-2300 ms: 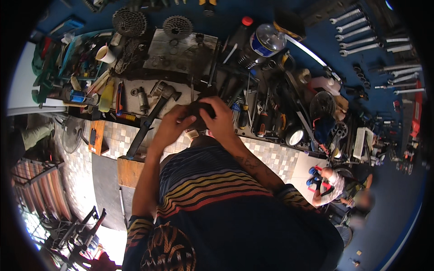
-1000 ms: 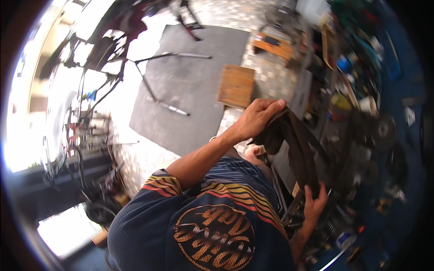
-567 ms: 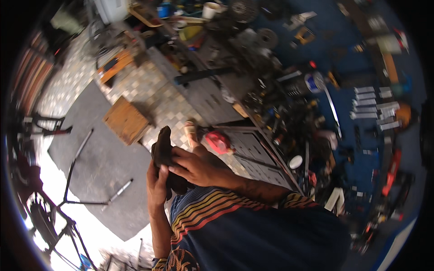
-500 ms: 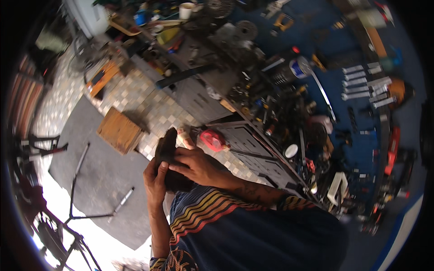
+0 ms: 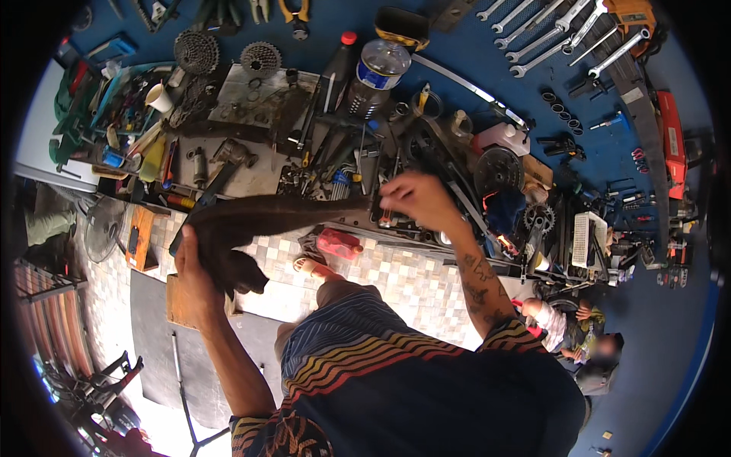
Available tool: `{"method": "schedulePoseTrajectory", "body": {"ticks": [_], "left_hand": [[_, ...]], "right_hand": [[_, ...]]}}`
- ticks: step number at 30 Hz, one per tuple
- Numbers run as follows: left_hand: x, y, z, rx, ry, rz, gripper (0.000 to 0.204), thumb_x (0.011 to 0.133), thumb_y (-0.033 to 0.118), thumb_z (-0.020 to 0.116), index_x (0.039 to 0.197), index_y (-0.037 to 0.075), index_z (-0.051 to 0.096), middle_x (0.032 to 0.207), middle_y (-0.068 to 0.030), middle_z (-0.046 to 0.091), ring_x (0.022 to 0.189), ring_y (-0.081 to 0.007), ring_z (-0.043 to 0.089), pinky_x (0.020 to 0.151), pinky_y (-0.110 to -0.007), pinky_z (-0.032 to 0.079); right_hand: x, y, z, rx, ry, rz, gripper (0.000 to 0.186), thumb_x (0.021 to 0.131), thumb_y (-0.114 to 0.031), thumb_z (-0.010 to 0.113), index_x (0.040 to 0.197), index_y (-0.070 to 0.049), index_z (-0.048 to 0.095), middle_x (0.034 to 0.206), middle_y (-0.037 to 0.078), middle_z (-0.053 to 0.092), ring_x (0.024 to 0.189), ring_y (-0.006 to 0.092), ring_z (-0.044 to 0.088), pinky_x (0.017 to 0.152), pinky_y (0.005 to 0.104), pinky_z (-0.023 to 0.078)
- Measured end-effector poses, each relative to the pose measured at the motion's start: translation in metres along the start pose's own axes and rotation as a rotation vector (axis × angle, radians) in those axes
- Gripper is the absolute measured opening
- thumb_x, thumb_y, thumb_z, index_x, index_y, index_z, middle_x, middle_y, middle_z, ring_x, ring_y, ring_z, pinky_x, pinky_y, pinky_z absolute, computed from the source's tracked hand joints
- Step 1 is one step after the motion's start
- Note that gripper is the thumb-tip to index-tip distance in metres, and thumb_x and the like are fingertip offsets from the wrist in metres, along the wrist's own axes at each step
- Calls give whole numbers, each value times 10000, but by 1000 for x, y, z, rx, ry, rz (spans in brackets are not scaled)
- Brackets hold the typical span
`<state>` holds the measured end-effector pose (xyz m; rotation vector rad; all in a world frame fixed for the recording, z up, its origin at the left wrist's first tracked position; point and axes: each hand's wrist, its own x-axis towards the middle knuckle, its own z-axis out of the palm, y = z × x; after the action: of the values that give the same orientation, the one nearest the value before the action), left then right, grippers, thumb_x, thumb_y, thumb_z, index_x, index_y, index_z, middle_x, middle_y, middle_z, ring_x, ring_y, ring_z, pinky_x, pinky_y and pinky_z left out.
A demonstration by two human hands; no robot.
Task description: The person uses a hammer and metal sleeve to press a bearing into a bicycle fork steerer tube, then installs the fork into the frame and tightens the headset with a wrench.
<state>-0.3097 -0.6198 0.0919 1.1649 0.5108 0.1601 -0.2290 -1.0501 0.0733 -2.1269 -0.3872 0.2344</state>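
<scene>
My left hand [image 5: 199,282] grips a dark brown cloth [image 5: 228,232], its bunched, folded part hanging below. A long strip of it stretches right to my right hand [image 5: 407,199], which is slightly blurred, its fingers curled at the strip's end. The cloth is held in the air in front of the cluttered workbench [image 5: 263,166], which carries hand tools, a metal fitting [image 5: 234,152], a large plastic bottle [image 5: 379,68] and a dark bottle with a red cap [image 5: 339,68].
Wrenches [image 5: 544,42] hang on the blue wall. Below are a wooden stool [image 5: 141,236], a wooden box [image 5: 180,308], a red object [image 5: 339,244] and a dark mat [image 5: 152,343]. A bike frame [image 5: 99,396] stands lower left; another person [image 5: 548,324] is at the lower right.
The view has turned from the floor and mat back to face the bench. My hands have moved apart, with the bunched cloth now drawn out sideways between them.
</scene>
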Motion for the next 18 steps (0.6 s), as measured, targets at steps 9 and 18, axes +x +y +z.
{"method": "schedulePoseTrajectory", "body": {"ticks": [9,18], "left_hand": [[-18,37,-22,40,-90,62,633,1105,464,477,1456,-62,506,1364,-178,629,1213,-276,644,1071,-403,502],[-60,32,11,580,-577,372,562,787,118,883,1283,71,623,1339,-196,554,1247,-370,555,1045,-472,448]], "right_hand": [[29,27,-98,16,499,178,206,1020,-206,701,1147,-48,739,1018,55,768,876,114,697,767,252,549],[9,-107,161,935,-345,-17,301,1052,-210,659,1268,-2,640,1155,68,659,998,127,634,868,300,527]]}}
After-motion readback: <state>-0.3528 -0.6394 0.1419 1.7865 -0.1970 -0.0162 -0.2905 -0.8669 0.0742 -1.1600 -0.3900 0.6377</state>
